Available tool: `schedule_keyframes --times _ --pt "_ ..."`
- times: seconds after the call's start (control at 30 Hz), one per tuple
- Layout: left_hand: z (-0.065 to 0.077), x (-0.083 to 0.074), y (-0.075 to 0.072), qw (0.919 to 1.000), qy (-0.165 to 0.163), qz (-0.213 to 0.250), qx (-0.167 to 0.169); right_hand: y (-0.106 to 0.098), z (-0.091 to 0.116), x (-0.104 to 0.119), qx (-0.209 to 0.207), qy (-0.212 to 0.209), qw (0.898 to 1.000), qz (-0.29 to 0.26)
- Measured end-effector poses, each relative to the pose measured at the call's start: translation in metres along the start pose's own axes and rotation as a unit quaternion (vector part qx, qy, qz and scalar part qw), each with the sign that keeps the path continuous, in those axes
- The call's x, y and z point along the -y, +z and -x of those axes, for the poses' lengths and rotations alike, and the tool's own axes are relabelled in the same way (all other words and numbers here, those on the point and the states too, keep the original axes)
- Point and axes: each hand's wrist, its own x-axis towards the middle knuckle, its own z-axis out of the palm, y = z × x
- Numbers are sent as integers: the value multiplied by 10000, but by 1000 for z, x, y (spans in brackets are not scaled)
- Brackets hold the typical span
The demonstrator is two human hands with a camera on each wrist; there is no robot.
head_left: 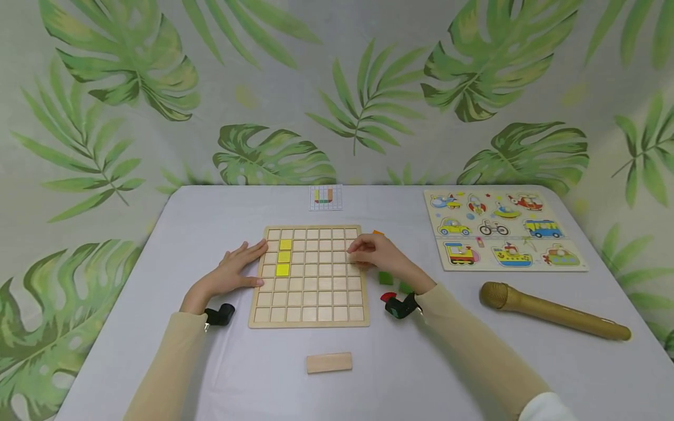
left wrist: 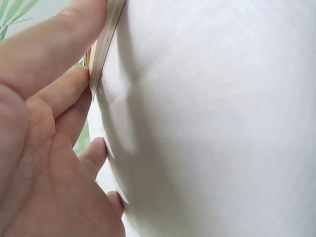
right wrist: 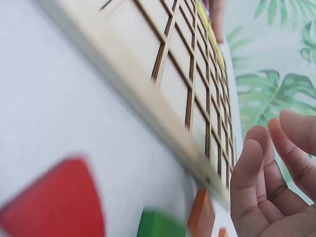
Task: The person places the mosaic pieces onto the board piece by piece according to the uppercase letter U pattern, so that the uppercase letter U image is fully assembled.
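A square wooden grid board (head_left: 310, 299) lies flat, with yellow square tiles (head_left: 284, 257) stacked in one column near its left side. My left hand (head_left: 230, 270) rests against the board's left edge, fingers spread and thumb touching the frame; the left wrist view shows the fingertips at the wooden edge (left wrist: 104, 47). Over the board's right edge hovers my right hand (head_left: 376, 252). Its fingers are loosely bent, and in the right wrist view a gap shows between thumb and fingers (right wrist: 247, 168), with nothing held. Below it lie a red curved piece (right wrist: 59, 202), green pieces (right wrist: 158, 224) and orange pieces (right wrist: 201, 212).
Behind the board lies a small pattern card (head_left: 325, 197). A vehicle picture puzzle (head_left: 505, 231) is at the back right, with a gold toy microphone (head_left: 553, 310) in front of it. A plain wooden block (head_left: 329, 362) lies near the front. Leaf-print cloth hangs behind the table.
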Motion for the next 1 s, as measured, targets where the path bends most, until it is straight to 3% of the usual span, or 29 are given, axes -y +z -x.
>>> schedule_keyframes --times 0.27,0.5,0.8,1.0 --pt "0 0 1 9999 -23 -90 -38 -32 29 -18 -171 204 9996 -28" --pt "0 1 2 10000 -10 -67 -15 -48 47 -31 -318 399 9986 169" --pt "1 4 3 10000 -22 -26 -26 -51 62 -31 -210 449 9987 -74" --pt "0 5 3 10000 5 -14 -35 -46 66 -33 181 254 9995 17"
